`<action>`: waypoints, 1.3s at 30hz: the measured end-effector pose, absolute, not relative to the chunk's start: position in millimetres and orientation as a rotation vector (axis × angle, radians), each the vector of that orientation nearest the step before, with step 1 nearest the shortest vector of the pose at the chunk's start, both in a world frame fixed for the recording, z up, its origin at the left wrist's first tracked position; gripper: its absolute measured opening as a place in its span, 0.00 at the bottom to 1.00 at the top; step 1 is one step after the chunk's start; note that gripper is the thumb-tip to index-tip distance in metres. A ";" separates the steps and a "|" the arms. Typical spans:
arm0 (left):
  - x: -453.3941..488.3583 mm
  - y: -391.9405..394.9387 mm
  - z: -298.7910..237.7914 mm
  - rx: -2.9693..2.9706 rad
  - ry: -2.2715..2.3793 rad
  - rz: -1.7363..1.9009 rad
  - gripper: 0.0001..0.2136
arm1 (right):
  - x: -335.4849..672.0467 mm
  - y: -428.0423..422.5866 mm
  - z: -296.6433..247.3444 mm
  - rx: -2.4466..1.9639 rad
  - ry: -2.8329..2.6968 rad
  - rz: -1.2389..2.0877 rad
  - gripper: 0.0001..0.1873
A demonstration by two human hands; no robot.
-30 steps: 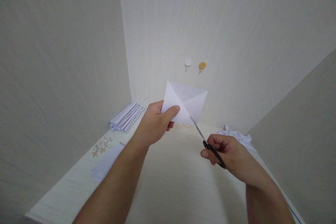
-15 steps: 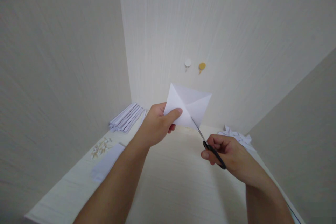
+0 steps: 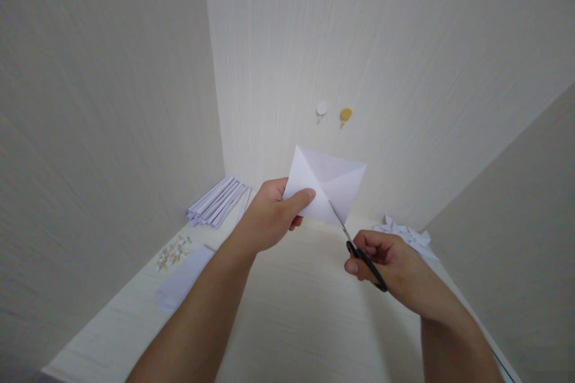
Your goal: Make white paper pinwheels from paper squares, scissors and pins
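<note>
My left hand (image 3: 269, 215) pinches the lower left corner of a white square paper (image 3: 330, 188) creased along its diagonals, held up in front of the back wall. My right hand (image 3: 390, 266) grips black-handled scissors (image 3: 362, 254). Their blades reach into the paper's lower edge along a diagonal crease.
A pale table (image 3: 291, 311) sits in a corner between pale walls. A stack of white folded strips (image 3: 218, 200) lies at the back left, small pins (image 3: 173, 250) and a white sheet (image 3: 184, 275) at the left. Cut white paper shapes (image 3: 406, 232) lie at the right. Two hooks (image 3: 333, 114) are on the wall.
The paper and my left hand have shifted slightly right and down. The scissor blades now sit a little deeper in the paper's lower edge.
</note>
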State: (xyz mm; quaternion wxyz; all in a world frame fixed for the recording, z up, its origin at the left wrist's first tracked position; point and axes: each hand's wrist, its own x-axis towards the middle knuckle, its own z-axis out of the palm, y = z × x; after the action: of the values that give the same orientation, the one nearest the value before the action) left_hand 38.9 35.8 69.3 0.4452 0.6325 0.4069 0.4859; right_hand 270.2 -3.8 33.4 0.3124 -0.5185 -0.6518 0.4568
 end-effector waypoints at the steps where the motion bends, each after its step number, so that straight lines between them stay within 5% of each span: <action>1: 38.8 35.8 69.2 1.571 1.001 1.202 0.14 | 270.4 -3.8 33.1 -1.365 -1.717 1.210 0.23; 39: 37.6 39.4 67.7 1.579 0.931 1.159 0.13 | 266.7 -5.1 42.1 -1.365 -1.754 1.144 0.24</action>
State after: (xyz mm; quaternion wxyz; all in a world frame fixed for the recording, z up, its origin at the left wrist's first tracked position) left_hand 37.6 39.4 67.7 0.4675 0.6436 0.3796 0.4724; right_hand 266.7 -5.1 42.1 0.3155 -0.5184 -0.6658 0.4341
